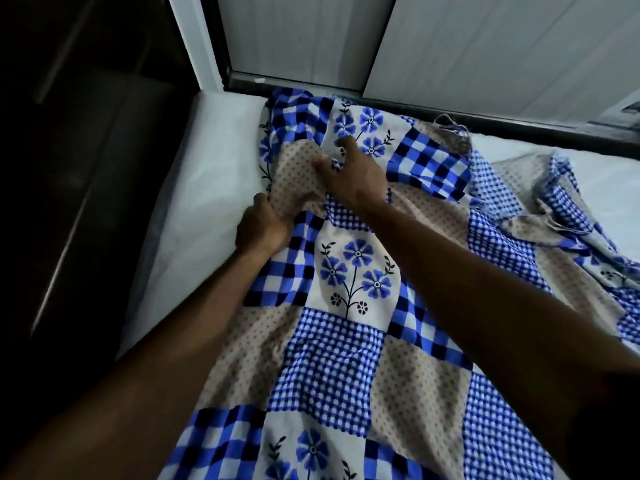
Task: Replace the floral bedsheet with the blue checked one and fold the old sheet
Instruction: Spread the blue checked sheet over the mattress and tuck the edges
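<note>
A blue checked patchwork sheet (pixel 332 368), with blue flower squares and beige dotted squares, lies bunched and wrinkled over the white mattress (pixel 204 174). My left hand (pixel 259 226) is closed on a fold of the sheet near its left edge. My right hand (pixel 353 171) reaches further up and pinches a beige dotted fold beside a flower square. Part of the sheet lies crumpled at the far right (pixel 568 216). No separate floral sheet shows in this view.
The bare white mattress shows at the left and at the upper right (pixel 606 181). A dark frame (pixel 381 98) and pale panels (pixel 485 46) run along the far side of the bed. A dark cabinet (pixel 69 150) stands close on the left.
</note>
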A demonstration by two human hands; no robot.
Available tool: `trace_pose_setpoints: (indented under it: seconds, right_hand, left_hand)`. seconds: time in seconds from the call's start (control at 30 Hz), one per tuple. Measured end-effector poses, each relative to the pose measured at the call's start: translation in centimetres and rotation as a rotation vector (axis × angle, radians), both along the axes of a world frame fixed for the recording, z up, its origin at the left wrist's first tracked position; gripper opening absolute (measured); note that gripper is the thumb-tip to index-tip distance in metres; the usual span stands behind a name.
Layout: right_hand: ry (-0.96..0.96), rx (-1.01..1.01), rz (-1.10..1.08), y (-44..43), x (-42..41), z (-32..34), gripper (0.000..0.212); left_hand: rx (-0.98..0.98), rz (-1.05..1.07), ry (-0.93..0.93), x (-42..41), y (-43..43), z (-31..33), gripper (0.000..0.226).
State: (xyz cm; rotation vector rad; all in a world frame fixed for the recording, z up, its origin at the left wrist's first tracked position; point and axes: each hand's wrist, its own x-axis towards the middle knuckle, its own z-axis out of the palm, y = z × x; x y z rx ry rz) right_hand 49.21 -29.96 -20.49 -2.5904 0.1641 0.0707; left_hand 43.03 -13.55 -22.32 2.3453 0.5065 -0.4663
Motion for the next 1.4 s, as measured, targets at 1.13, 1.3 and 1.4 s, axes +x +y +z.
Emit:
trace_pose_setpoints:
  seconds: [1.13,1.3,1.4]
  right_hand:
    - [0.006,-0.066,0.181,4.3,0.3,-1.5,0.019]
    - [0.018,0.01,0.217,4.9,-1.9,-1.9,0.024]
    - [-0.062,0.166,0.326,5.9,-4.8,-2.0,0.027]
  left_hand:
    - [-0.114,0.211,-0.145,-7.4,10.4,0.0,0.066]
    - [0.112,0.089,-0.53,-8.3,13.0,2.2,0.051]
    - [0.475,-0.005,-0.708,-8.4,12.9,4.5,0.048]
